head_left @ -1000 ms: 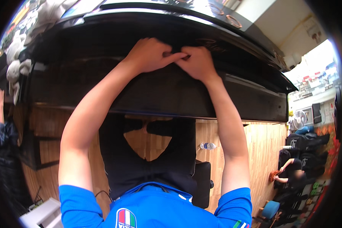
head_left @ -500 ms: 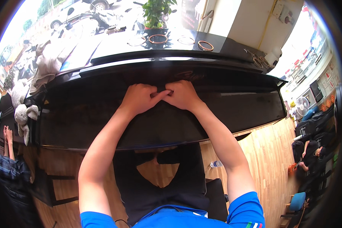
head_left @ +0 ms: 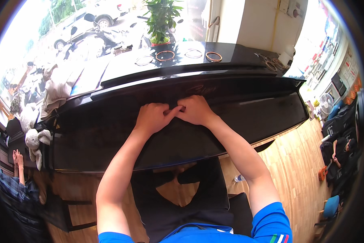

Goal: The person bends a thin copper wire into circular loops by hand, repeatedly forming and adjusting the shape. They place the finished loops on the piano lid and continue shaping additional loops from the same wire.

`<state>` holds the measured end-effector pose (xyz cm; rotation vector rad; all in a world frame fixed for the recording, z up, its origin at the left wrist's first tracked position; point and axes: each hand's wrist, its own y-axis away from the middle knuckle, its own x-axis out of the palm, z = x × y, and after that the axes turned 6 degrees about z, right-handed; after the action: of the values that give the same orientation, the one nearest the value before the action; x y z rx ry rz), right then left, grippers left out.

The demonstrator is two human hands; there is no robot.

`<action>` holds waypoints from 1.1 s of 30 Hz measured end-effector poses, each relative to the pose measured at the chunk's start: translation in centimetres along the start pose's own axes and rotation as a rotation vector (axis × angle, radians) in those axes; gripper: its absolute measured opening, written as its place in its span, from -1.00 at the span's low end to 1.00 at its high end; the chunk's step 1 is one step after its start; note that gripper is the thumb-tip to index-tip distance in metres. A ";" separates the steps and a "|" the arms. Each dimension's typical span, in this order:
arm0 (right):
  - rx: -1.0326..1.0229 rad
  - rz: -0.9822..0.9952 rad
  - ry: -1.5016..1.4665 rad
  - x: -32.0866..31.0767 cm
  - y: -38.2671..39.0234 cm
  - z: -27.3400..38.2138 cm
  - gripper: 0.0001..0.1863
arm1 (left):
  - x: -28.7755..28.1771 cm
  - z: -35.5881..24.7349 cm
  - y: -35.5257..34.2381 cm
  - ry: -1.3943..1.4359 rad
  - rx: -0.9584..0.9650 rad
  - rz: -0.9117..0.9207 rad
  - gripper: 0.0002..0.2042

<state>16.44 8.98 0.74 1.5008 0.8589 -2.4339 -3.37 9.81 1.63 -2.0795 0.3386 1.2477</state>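
Note:
A black piano (head_left: 182,150) stands before me with its lid down. Above the dark lid, near its middle, my left hand (head_left: 152,118) and my right hand (head_left: 196,110) meet, both with curled fingers. The left thumb reaches across to the right hand, and its tip touches or lies inside the right fingers. The undersides of both hands are hidden, so anything held there cannot be made out.
Several thin rings (head_left: 165,56) and a potted plant (head_left: 161,20) are on the piano top, with coiled cord (head_left: 274,62) at right. A grey plush toy (head_left: 35,137) hangs at the left end. A person (head_left: 14,186) sits left; another with a small guitar (head_left: 323,173) sits right.
The whole scene has shifted slightly down in the picture as my head moved. My hands keep the same closed, touching pose over the piano lid.

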 end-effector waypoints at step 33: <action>-0.001 -0.003 0.002 -0.1 0.0 0.6 -0.72 | -0.1 0.4 0.4 0.009 -0.033 0.081 -0.42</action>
<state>16.06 8.67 1.02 1.5030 0.8632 -2.4345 -3.85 9.79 1.41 -2.1181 0.4126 1.2999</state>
